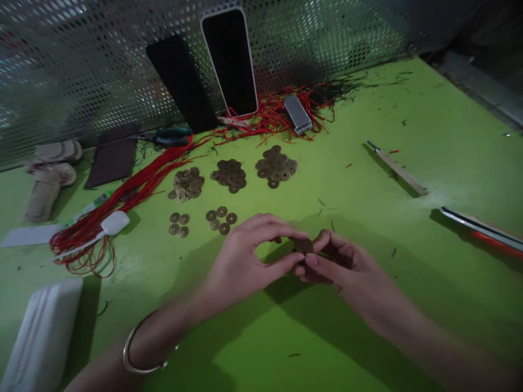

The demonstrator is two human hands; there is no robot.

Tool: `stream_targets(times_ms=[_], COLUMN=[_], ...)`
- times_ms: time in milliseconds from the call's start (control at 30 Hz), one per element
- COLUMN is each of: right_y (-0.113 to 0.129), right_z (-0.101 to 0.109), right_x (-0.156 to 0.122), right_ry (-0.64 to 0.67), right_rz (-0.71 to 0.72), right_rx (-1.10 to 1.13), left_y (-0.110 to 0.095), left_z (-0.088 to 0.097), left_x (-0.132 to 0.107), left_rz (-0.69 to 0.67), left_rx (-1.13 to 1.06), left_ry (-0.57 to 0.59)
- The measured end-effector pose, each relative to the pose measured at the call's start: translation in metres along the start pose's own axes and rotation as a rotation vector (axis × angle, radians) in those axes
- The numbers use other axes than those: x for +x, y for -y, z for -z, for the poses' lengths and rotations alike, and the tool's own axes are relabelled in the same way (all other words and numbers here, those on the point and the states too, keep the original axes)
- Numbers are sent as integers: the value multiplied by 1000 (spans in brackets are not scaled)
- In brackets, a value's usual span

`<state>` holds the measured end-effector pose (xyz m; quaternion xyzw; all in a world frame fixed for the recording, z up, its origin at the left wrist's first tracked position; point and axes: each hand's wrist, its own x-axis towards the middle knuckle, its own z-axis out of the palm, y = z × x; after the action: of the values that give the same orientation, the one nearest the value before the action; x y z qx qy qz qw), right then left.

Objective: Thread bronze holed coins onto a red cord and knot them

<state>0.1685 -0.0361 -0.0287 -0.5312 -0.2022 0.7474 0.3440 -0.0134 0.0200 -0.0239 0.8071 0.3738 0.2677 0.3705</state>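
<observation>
Both hands meet over the green table (pixel 253 337), fingertips pinched on a small brownish round piece that looks like a coin (pixel 304 246). My left hand (pixel 249 250) grips its left edge between thumb and fingers. From the other side my right hand (pixel 343 267) holds it with thumb and curled fingers. Whether it is one coin or a stack I cannot tell. Beyond the left hand lie two small groups of holed coins, one group (pixel 178 225) farther left and one (pixel 221 220) nearer. Behind them are three heaps of such coins (pixel 186 184), (pixel 229 174), (pixel 276 165).
Red cords (pixel 122 201) stretch across the left side near a white charger (pixel 115 222) and a white case (pixel 44 332). A phone (pixel 231 62) leans on the perforated metal panel (pixel 306 38). A thin-bladed tool (pixel 398 170) and a red-and-silver tool (pixel 482 226) lie right.
</observation>
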Motion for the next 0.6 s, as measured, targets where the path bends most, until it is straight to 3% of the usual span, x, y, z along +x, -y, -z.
stream_targets(times_ms=[200,333,500,600], right_y=[-6,-5,-3,-3], right_z=[4,3,4,5], right_x=[5,8,10,10], right_ry=[-28,-91,-136,-144], right_rz=[3,1,8,27], right_rx=[2,74,90,99], left_y=[0,3,26,39], left_z=[1,9,15,16], left_x=[1,19,67,84], left_rz=[70,219,268,273], left_rx=[-83,-94,154,330], left_ry=[-55,-130,-122,-108])
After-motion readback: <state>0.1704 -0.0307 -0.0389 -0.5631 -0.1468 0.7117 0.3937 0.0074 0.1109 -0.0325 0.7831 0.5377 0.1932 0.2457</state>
